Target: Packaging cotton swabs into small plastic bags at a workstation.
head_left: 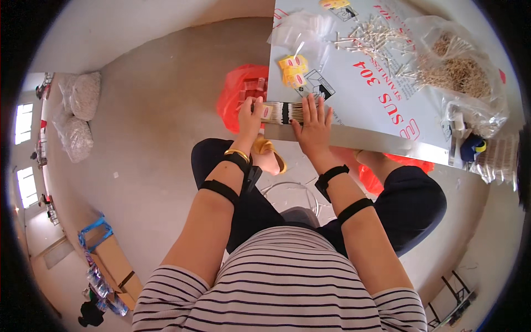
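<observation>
A flat clear pack of wooden-stick cotton swabs (286,113) lies along the table's near edge, with a small yellow-and-white label at its left end and a dark band across its middle. My left hand (250,117) pinches the pack's left end between thumb and fingers. On the right end rests my right hand (314,126), its fingers stretched out flat. Just beyond the pack sit several yellow label cards (293,71). Clear plastic bags (304,30) lie farther back, and loose cotton swabs (376,37) are heaped to their right.
A large clear bag of wooden-stick swabs (462,74) stands at the table's right. Below the left edge hangs a red plastic bag (232,99) with clear packs inside. A dark blue object (472,148) is at the right corner. Stuffed sacks (83,97) and cardboard (113,260) lie leftward.
</observation>
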The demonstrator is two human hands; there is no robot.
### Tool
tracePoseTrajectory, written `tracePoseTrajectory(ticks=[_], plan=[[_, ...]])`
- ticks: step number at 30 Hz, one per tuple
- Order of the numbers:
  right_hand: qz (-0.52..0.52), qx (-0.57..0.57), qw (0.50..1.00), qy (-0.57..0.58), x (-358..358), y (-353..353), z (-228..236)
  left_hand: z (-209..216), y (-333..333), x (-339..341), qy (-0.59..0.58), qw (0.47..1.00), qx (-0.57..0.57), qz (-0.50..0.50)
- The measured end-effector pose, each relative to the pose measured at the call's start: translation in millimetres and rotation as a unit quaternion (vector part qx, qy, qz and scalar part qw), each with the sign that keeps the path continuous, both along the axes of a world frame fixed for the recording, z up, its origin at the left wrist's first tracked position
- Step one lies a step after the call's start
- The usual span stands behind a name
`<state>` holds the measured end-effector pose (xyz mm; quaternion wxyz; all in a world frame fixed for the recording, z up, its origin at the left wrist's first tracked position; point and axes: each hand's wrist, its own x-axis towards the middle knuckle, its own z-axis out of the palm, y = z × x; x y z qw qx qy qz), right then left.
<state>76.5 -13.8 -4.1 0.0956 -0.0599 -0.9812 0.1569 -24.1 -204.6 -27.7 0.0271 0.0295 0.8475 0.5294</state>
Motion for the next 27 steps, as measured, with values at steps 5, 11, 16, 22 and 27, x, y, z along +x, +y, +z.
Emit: tracePoseTrajectory(ticks=[5,11,16,22,27], plan=[[0.005,0.003,1.000,-0.006,-4.1,-12.2,1.7,-31.7,-15.8,-4.8,-0.084,0.990,0.110,0.017],[0.007,-0.023,0.999,-0.033,-10.1,-24.1,2.2,-31.6,-3.5,-1.5,-0.131,0.973,0.188,0.037],[0.009,-0.014,0.999,-0.039,-16.9,-47.5,2.6,-32.2,-3.1,-1.2,-0.131,0.967,0.219,0.026],[-0.001,-0.046,0.999,-0.016,-17.3,-51.3,1.8,-36.1,-4.6,-0.9,-0.084,0.992,0.072,0.051],[0.006,-0.143,0.990,0.020,-15.8,-46.0,-1.1,-33.4,-0.5,0.4,-0.058,0.995,0.031,0.080]])
